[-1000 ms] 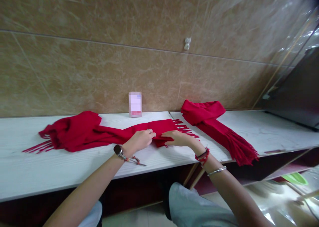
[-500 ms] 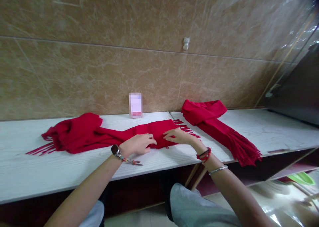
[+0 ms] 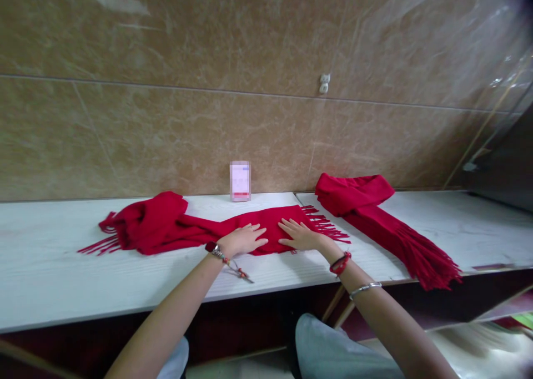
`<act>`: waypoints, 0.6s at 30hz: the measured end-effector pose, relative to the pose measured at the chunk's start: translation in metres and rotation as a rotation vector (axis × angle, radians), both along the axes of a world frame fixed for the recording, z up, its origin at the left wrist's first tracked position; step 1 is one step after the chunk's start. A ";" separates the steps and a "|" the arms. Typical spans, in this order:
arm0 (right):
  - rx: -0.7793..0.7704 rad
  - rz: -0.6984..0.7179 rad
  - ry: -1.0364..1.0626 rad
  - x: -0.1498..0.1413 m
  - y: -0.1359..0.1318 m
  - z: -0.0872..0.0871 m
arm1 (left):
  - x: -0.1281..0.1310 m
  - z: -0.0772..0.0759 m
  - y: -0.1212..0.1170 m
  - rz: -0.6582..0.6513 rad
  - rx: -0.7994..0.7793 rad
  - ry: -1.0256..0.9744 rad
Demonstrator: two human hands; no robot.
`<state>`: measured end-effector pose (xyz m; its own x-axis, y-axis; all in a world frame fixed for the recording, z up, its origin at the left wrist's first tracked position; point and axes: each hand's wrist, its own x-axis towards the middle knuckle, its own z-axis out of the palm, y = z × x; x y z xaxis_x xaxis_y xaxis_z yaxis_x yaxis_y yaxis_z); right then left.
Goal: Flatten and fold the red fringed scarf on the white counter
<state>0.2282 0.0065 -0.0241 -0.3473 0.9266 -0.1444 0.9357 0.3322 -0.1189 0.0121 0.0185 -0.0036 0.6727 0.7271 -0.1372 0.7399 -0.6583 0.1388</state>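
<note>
A red scarf point(image 3: 231, 225) lies lengthwise on the white table, bunched at its left end and spread flat toward its fringed right end. My left hand point(image 3: 244, 238) rests palm down on the flat part, fingers stretched out. Beside it, nearer the fringe, my right hand point(image 3: 300, 236) also lies flat on the cloth with fingers spread. The two hands are a small gap apart. A second red scarf point(image 3: 370, 223) lies to the right, looped at the back, its fringe hanging over the table's front edge.
A pink-framed phone-like object point(image 3: 240, 181), its face blurred out, leans upright against the brown tiled wall point(image 3: 175, 135). A small white wall hook point(image 3: 324, 83) sits above. The white table point(image 3: 54, 268) has a seam right of the middle. A dark appliance-like shape point(image 3: 503, 162) stands at far right.
Both hands went from curled fingers to flat, spread fingers on the scarf. The view has shifted, so everything sits a little further right. The scarves look much the same.
</note>
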 end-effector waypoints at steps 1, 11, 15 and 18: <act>0.004 -0.017 0.021 -0.002 0.003 0.002 | -0.008 0.006 0.002 -0.028 0.025 -0.010; 0.343 0.209 0.094 -0.110 0.018 0.015 | -0.173 0.036 0.022 0.772 0.576 -0.044; 0.285 0.265 0.047 -0.127 0.035 0.001 | -0.231 0.030 0.037 0.983 0.478 -0.089; 0.221 0.251 0.035 -0.122 0.046 -0.017 | -0.267 0.033 0.050 0.953 0.288 -0.125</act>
<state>0.1059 0.0527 -0.0409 -0.5702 0.8188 0.0663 0.8177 0.5735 -0.0493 -0.2547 0.0686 0.0292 -0.2096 0.9645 0.1607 0.9670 0.1803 0.1798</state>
